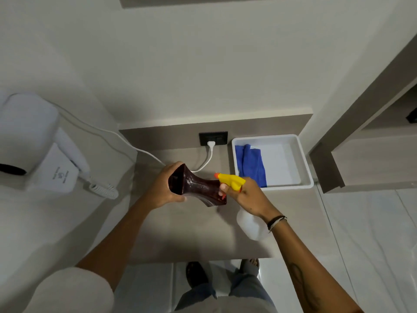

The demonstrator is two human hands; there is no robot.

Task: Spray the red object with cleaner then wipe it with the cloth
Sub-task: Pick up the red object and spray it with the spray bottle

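A dark red vase-shaped object (198, 187) lies tilted on its side above the counter, its wide square mouth facing left. My left hand (161, 188) grips it at that mouth end. My right hand (246, 197) holds a spray bottle with a yellow head (231, 180) and an orange nozzle; the nozzle points left at the red object from close by. The bottle's translucent white body (251, 224) hangs below my wrist. A blue cloth (251, 164) lies crumpled in the left part of a white tray (304, 163).
The beige counter (191, 233) ends near my feet. A black wall socket (213, 138) holds a white plug whose cable runs left to a wall-mounted white hair dryer (33, 143) with a coiled cord. A shelf unit (361, 143) stands at the right.
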